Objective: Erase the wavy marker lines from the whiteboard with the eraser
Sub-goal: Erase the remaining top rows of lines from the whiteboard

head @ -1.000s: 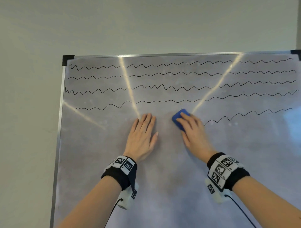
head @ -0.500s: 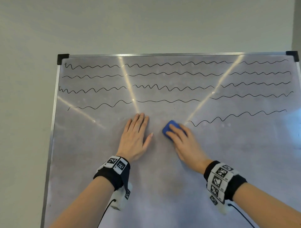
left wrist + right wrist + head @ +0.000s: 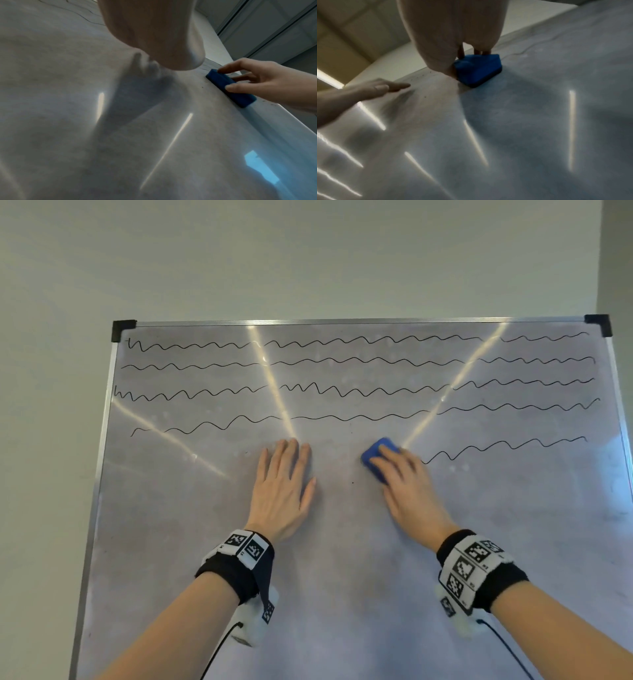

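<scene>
Grey-smeared whiteboard (image 3: 342, 577) on a pale wall, wavy lines (image 3: 342, 361) across its top — left wrist view alone shows right hand (image 3: 407, 487) fingers (image 3: 240, 86) curled over the blue eraser (image 3: 376, 455), pressed at the lowest line's left end — left hand (image 3: 281, 491) flat, fingers straight, beside it.

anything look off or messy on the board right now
Nothing is damaged or askew. The whiteboard has a grey smeared film, and small dark specks sit between the left hand and the eraser held by the right hand.
</scene>
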The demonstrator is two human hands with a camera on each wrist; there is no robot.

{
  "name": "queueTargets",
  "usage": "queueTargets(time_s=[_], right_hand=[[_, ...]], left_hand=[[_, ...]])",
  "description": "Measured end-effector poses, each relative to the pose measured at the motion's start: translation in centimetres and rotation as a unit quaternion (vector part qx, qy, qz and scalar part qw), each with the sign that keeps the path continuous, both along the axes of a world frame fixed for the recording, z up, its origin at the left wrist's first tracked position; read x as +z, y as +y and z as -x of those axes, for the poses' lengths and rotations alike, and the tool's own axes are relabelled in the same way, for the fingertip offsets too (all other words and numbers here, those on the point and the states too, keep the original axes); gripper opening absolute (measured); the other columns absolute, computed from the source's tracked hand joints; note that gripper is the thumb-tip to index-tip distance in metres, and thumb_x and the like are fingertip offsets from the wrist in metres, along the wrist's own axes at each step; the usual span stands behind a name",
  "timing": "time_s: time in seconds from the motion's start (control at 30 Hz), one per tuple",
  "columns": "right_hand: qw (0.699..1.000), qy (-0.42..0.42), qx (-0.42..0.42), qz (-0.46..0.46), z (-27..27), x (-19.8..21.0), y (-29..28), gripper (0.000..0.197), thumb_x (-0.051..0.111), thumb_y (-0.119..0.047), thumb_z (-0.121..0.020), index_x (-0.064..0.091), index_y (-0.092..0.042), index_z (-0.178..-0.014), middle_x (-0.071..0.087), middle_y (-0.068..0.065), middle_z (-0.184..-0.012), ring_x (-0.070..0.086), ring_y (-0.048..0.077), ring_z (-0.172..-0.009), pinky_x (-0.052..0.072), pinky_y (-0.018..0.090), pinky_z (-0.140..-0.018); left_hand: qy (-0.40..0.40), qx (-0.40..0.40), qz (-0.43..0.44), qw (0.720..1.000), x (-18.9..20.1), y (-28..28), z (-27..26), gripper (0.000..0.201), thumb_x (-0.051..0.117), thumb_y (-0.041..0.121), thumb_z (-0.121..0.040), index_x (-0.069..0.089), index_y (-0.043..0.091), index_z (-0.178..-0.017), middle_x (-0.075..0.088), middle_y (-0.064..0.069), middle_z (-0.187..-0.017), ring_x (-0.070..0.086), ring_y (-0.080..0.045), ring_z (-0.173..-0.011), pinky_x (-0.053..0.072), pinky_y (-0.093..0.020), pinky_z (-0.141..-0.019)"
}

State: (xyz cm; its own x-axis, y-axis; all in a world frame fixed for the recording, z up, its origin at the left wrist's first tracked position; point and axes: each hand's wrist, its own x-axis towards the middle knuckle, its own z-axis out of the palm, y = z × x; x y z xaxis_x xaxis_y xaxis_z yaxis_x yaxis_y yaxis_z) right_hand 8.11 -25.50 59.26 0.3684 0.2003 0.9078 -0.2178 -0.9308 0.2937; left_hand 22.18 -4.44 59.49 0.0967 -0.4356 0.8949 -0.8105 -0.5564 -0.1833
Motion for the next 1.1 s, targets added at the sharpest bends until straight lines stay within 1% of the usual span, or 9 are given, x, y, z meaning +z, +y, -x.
queueTargets(time_s=[0.1, 0.27, 0.4, 0.47, 0.6, 0.77, 0.93, 1.03, 1.1], right_hand=[[0.996, -0.071, 0.004, -0.050, -0.4, -0.4, 0.9, 0.051, 0.054, 0.002, -0.076, 0.046, -0.007, -0.126, 0.050, 0.018, -0.131, 0.045, 0.041, -0.111, 0.031, 0.040, -0.101], [0.991, 0.083, 0.007, 0.102, 0.4, -3.2, 0.8, 0.070, 0.071, -0.002, -0.069, 0.042, -0.011, -0.133, 0.048, 0.013, -0.138, 0.042, 0.039, -0.122, 0.037, 0.042, -0.103], [0.994, -0.080, 0.003, -0.068, 1.6, 0.9, -1.1, 0.057, 0.066, 0.006, -0.072, 0.048, -0.005, -0.125, 0.051, 0.019, -0.129, 0.042, 0.037, -0.108, 0.034, 0.042, -0.097], [0.994, -0.103, -0.012, -0.045, 1.0, -0.2, 0.1, 0.059, 0.069, 0.008, -0.065, 0.054, 0.000, -0.121, 0.052, 0.020, -0.127, 0.038, 0.035, -0.110, 0.033, 0.041, -0.098], [0.991, 0.086, -0.014, 0.101, 0.6, -4.1, 0.9, 0.069, 0.072, -0.001, -0.068, 0.047, -0.007, -0.132, 0.048, 0.016, -0.137, 0.040, 0.038, -0.123, 0.029, 0.040, -0.106], [0.988, -0.086, -0.004, -0.126, 1.4, -0.8, -0.1, 0.059, 0.066, 0.007, -0.070, 0.049, -0.005, -0.126, 0.049, 0.018, -0.132, 0.041, 0.038, -0.111, 0.035, 0.043, -0.100], [0.999, 0.052, 0.004, -0.004, -1.1, -3.2, 2.0, 0.069, 0.071, -0.001, -0.071, 0.043, -0.013, -0.134, 0.042, 0.009, -0.141, 0.041, 0.038, -0.123, 0.038, 0.041, -0.103], [1.000, -0.016, 0.008, 0.008, 1.2, -2.5, 0.5, 0.062, 0.065, 0.006, -0.069, 0.048, -0.007, -0.127, 0.045, 0.011, -0.134, 0.040, 0.035, -0.118, 0.031, 0.037, -0.104], [0.991, -0.100, -0.003, -0.090, 2.8, -2.9, -0.8, 0.053, 0.059, 0.007, -0.073, 0.049, -0.004, -0.124, 0.043, 0.013, -0.132, 0.041, 0.036, -0.112, 0.031, 0.039, -0.100]], left_hand=[[-0.023, -0.026, -0.045, 0.998, -0.1, -1.6, 1.0, 0.058, 0.028, 0.038, -0.099, 0.040, 0.007, -0.146, 0.042, -0.011, -0.149, 0.035, -0.030, -0.140, 0.018, -0.049, -0.115], [0.015, -0.033, -0.032, 0.999, -0.4, -3.1, 1.6, 0.059, 0.026, 0.039, -0.099, 0.038, 0.006, -0.147, 0.043, -0.010, -0.149, 0.036, -0.026, -0.140, 0.024, -0.050, -0.114], [-0.003, -0.024, -0.041, 0.999, -0.4, -3.0, 1.3, 0.060, 0.027, 0.040, -0.099, 0.037, 0.005, -0.147, 0.043, -0.011, -0.149, 0.036, -0.027, -0.140, 0.019, -0.047, -0.115], [0.000, -0.025, -0.037, 0.999, -0.4, -3.2, 1.5, 0.060, 0.027, 0.040, -0.099, 0.038, 0.005, -0.147, 0.043, -0.011, -0.149, 0.037, -0.027, -0.140, 0.019, -0.047, -0.115], [0.015, -0.034, -0.031, 0.999, -0.4, -3.3, 1.7, 0.061, 0.027, 0.041, -0.099, 0.039, 0.006, -0.146, 0.044, -0.011, -0.149, 0.037, -0.027, -0.140, 0.021, -0.047, -0.115], [0.007, -0.023, -0.037, 0.999, -0.3, -3.1, 1.7, 0.061, 0.026, 0.041, -0.099, 0.038, 0.006, -0.147, 0.044, -0.010, -0.148, 0.036, -0.026, -0.140, 0.020, -0.047, -0.115], [0.028, -0.034, -0.011, 0.999, -0.5, -3.5, 2.2, 0.060, 0.027, 0.042, -0.099, 0.041, 0.007, -0.146, 0.044, -0.012, -0.148, 0.037, -0.028, -0.139, 0.018, -0.045, -0.115], [0.021, -0.029, -0.022, 0.999, -0.4, -3.3, 1.9, 0.061, 0.027, 0.043, -0.098, 0.040, 0.007, -0.146, 0.044, -0.011, -0.148, 0.038, -0.027, -0.139, 0.019, -0.045, -0.114], [0.016, -0.023, -0.036, 0.999, -0.3, -3.1, 1.7, 0.062, 0.024, 0.044, -0.099, 0.036, 0.008, -0.148, 0.042, -0.010, -0.150, 0.036, -0.026, -0.141, 0.019, -0.046, -0.115]])
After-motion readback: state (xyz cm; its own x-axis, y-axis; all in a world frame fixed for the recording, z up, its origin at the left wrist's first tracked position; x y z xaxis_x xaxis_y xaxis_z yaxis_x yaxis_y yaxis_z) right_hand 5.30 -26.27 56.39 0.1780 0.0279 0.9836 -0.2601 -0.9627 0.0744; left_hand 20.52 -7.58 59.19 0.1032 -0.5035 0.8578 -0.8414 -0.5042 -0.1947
